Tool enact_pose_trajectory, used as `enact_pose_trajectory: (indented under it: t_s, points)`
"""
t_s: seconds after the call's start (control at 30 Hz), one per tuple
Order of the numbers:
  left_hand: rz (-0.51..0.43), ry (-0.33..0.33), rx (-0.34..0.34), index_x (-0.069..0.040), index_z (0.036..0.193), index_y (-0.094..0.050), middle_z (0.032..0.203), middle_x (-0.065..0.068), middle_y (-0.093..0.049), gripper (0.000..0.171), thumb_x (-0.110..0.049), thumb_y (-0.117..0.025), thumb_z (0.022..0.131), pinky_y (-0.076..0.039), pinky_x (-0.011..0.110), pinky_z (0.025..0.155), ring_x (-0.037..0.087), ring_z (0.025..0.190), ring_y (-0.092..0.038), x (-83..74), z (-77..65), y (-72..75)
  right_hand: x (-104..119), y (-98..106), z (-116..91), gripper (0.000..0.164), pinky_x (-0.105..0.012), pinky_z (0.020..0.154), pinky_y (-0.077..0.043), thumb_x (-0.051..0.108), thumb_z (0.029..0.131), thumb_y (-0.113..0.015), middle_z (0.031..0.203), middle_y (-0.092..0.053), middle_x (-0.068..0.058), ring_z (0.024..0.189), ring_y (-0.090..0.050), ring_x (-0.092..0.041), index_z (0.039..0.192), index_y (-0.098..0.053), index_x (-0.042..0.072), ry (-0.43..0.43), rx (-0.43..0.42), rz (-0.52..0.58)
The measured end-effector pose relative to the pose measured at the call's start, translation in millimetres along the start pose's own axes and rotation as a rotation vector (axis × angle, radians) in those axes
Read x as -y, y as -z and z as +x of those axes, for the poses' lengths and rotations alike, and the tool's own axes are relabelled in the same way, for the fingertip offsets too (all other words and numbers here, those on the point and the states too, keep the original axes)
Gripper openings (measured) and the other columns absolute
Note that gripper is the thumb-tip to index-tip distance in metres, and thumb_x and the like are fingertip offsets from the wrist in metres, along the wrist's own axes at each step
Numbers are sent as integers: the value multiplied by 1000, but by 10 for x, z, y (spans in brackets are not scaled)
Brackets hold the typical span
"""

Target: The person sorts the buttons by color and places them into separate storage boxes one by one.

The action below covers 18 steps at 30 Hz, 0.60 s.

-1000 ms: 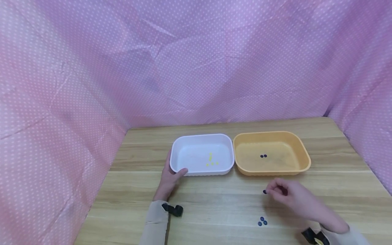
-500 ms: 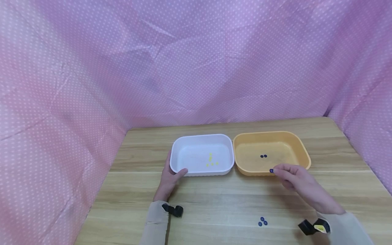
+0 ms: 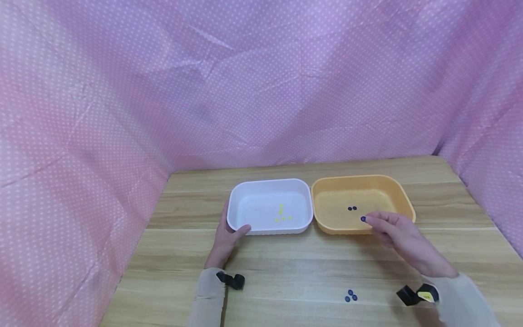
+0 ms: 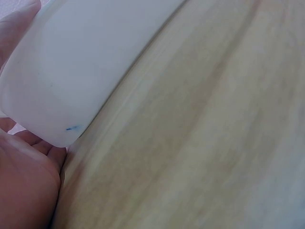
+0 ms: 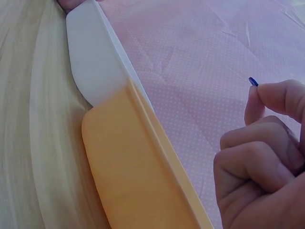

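My right hand [image 3: 402, 240] pinches a small dark blue button [image 3: 363, 219] between thumb and index finger, over the near side of the orange tray [image 3: 363, 230]. In the right wrist view the button [image 5: 253, 81] stands edge-on at the fingertips, above the tray's rim, the other fingers curled in. Two dark blue buttons [image 3: 352, 208] lie on the orange tray's floor. My left hand [image 3: 226, 238] holds the near left corner of the white tray [image 3: 269, 230], its thumb on the rim and its fingers along the outer side. Several small yellow pieces [image 3: 282, 214] lie inside the white tray.
Three dark blue buttons [image 3: 350, 295] lie grouped on the wooden table [image 3: 286, 281], nearer to me than the trays. Both trays stand side by side, touching or nearly so. A pink dotted curtain [image 3: 261, 91] hangs behind the table and at its sides.
My right hand has moved forward with the button, from above the table to over the orange tray. The left hand and both trays have hardly moved.
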<state>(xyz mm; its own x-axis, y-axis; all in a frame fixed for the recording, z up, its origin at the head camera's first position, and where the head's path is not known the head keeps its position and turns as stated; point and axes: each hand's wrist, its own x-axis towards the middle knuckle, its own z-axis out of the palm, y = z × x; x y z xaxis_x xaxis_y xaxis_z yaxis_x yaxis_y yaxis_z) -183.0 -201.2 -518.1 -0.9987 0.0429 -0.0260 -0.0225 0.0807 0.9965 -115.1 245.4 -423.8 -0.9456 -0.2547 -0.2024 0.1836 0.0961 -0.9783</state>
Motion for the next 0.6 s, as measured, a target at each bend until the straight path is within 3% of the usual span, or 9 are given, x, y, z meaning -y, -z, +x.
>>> enact_pose_trajectory:
  t_s: [0.23,0.6]
  points:
    - [1,6,-5,-29,157,-10,157,-11,-22,104,-12,-79,81,-26,38,115,16,141,-28,-28,-8,2,0,26,58,31,-41,51,-22,28,103,-48,62,-25,0,56,-22,-27,78,-46,10,34,20,38]
    - [-10,-10,-2,-25,158,-9,159,-8,-21,108,-18,-82,79,-27,39,114,19,141,-28,-44,-24,-7,30,70,143,21,-41,49,-17,23,104,-47,60,-25,1,52,-21,-20,95,-63,12,55,23,97]
